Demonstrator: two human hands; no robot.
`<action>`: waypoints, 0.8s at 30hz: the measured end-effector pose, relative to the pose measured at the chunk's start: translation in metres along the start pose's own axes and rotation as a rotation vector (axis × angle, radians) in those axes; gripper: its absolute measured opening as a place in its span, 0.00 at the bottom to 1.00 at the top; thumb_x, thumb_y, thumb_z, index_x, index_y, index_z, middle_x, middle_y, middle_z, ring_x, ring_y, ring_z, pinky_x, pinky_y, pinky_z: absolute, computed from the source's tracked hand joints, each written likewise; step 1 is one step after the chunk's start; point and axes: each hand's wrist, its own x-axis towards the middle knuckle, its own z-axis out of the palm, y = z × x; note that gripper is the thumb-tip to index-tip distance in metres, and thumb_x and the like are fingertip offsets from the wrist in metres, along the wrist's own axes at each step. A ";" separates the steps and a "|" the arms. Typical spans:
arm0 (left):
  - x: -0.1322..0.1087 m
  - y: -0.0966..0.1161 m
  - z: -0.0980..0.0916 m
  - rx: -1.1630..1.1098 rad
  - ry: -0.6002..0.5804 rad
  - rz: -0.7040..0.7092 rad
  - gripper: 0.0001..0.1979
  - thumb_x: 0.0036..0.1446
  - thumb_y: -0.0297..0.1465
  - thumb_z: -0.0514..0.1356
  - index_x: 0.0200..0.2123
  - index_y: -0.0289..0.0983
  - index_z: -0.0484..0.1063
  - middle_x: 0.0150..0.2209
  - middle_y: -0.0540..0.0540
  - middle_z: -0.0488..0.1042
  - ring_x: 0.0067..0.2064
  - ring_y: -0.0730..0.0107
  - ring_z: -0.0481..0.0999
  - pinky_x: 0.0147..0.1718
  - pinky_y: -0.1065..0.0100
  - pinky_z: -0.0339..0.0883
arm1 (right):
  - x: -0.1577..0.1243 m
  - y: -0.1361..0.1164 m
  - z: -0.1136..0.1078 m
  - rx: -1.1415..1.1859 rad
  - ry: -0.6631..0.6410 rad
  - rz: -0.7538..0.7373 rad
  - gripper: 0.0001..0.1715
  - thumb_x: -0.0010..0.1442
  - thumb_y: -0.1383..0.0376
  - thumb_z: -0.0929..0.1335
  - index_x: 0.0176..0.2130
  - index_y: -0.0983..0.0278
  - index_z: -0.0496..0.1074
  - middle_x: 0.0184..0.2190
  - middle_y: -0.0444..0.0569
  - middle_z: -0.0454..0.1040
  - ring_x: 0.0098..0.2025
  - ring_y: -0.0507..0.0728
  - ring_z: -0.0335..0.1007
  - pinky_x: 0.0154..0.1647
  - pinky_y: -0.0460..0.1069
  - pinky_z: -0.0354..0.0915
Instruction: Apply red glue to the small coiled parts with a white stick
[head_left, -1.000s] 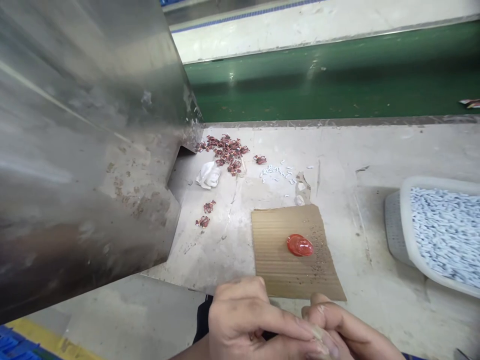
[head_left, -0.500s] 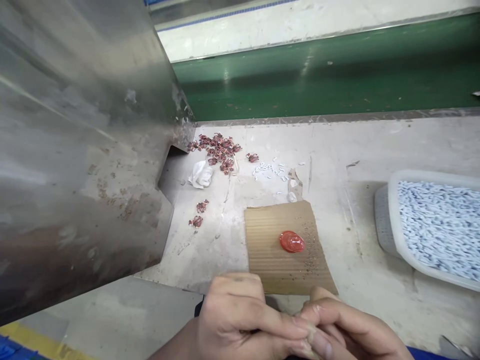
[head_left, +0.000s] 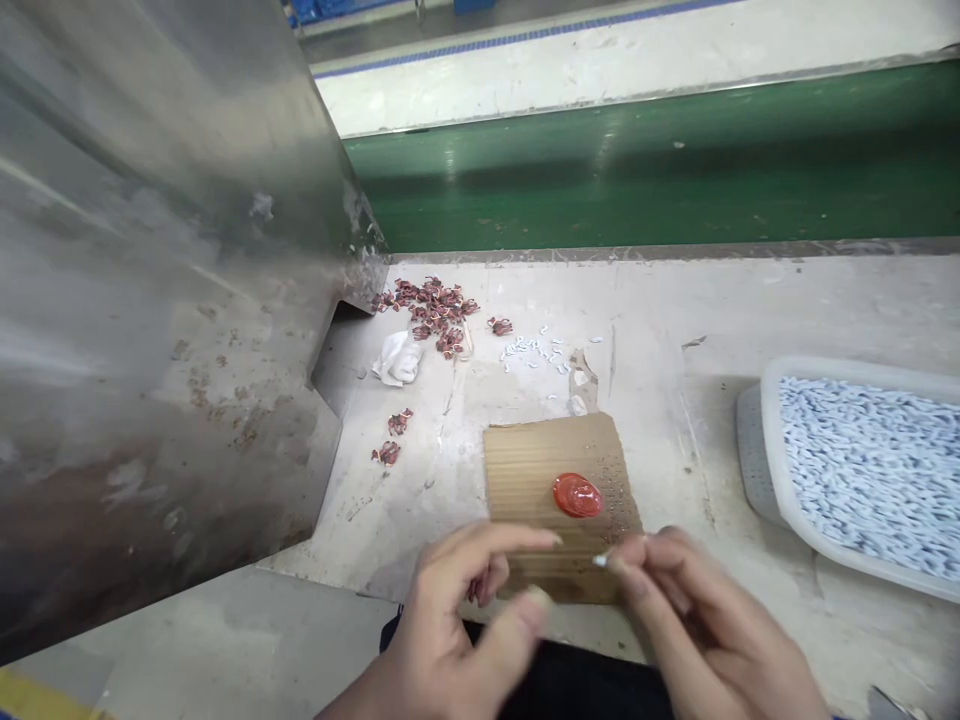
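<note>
Grey bench (head_left: 750, 300) is stretching under a big metal box (head_left: 150, 300) at the left. Lower middle, the left hand (head_left: 457, 620) is curling loosely around small red bits (head_left: 477, 590). Right of it, the right hand (head_left: 697, 630) is pinching a tiny white piece (head_left: 601, 561) over the cardboard (head_left: 525, 470), near the red blob (head_left: 577, 495). Far right, a tray (head_left: 772, 440) is keeping more white pieces close.

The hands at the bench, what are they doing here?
A person works at a bench. The right hand pinches a tiny white piece over a cardboard sheet with a red blob. The left hand has small reddish parts under its curled fingers. A tray of white pieces stands to the right.
</note>
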 end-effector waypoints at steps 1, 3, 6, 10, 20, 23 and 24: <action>-0.001 0.000 -0.006 0.040 0.007 -0.035 0.16 0.74 0.47 0.60 0.52 0.48 0.85 0.34 0.49 0.73 0.36 0.69 0.72 0.36 0.70 0.67 | 0.005 0.008 -0.004 -0.072 0.042 -0.018 0.08 0.79 0.59 0.66 0.46 0.57 0.74 0.34 0.42 0.74 0.31 0.50 0.75 0.33 0.41 0.71; -0.001 -0.001 -0.018 0.103 -0.020 -0.115 0.18 0.79 0.42 0.51 0.56 0.49 0.81 0.42 0.47 0.75 0.45 0.66 0.74 0.47 0.69 0.70 | 0.012 0.020 -0.010 -0.186 0.099 -0.030 0.09 0.79 0.57 0.66 0.47 0.57 0.75 0.36 0.43 0.73 0.27 0.50 0.69 0.34 0.44 0.69; 0.002 -0.002 -0.032 0.140 -0.034 -0.240 0.14 0.78 0.38 0.54 0.59 0.50 0.77 0.45 0.49 0.77 0.47 0.69 0.76 0.49 0.71 0.71 | 0.015 0.027 -0.014 -0.303 0.109 -0.065 0.14 0.81 0.53 0.63 0.49 0.57 0.74 0.38 0.43 0.73 0.27 0.51 0.68 0.34 0.47 0.66; 0.008 -0.001 -0.034 0.057 0.074 -0.279 0.05 0.67 0.33 0.68 0.45 0.44 0.81 0.39 0.50 0.84 0.42 0.71 0.84 0.45 0.75 0.76 | 0.016 0.026 -0.012 -0.361 0.080 -0.113 0.16 0.83 0.53 0.61 0.50 0.57 0.73 0.39 0.43 0.74 0.32 0.52 0.75 0.31 0.48 0.63; 0.016 0.008 -0.039 -0.099 0.039 -0.252 0.09 0.55 0.24 0.74 0.37 0.42 0.90 0.36 0.47 0.91 0.38 0.68 0.91 0.40 0.78 0.84 | 0.003 0.032 -0.026 -0.496 -0.024 -0.170 0.18 0.83 0.51 0.60 0.51 0.58 0.72 0.39 0.45 0.77 0.30 0.52 0.80 0.24 0.45 0.69; 0.016 0.009 -0.035 -0.185 0.060 -0.272 0.11 0.55 0.21 0.75 0.40 0.38 0.87 0.36 0.47 0.90 0.39 0.68 0.91 0.40 0.78 0.84 | -0.003 0.040 -0.025 -0.526 -0.088 -0.195 0.23 0.83 0.50 0.57 0.49 0.58 0.74 0.35 0.44 0.75 0.28 0.53 0.80 0.20 0.46 0.68; 0.016 0.010 -0.034 -0.216 0.070 -0.280 0.10 0.54 0.21 0.75 0.38 0.38 0.85 0.35 0.47 0.90 0.39 0.67 0.91 0.40 0.77 0.84 | -0.004 0.042 -0.025 -0.532 -0.098 -0.202 0.24 0.83 0.50 0.57 0.48 0.58 0.74 0.33 0.44 0.74 0.26 0.54 0.79 0.18 0.47 0.67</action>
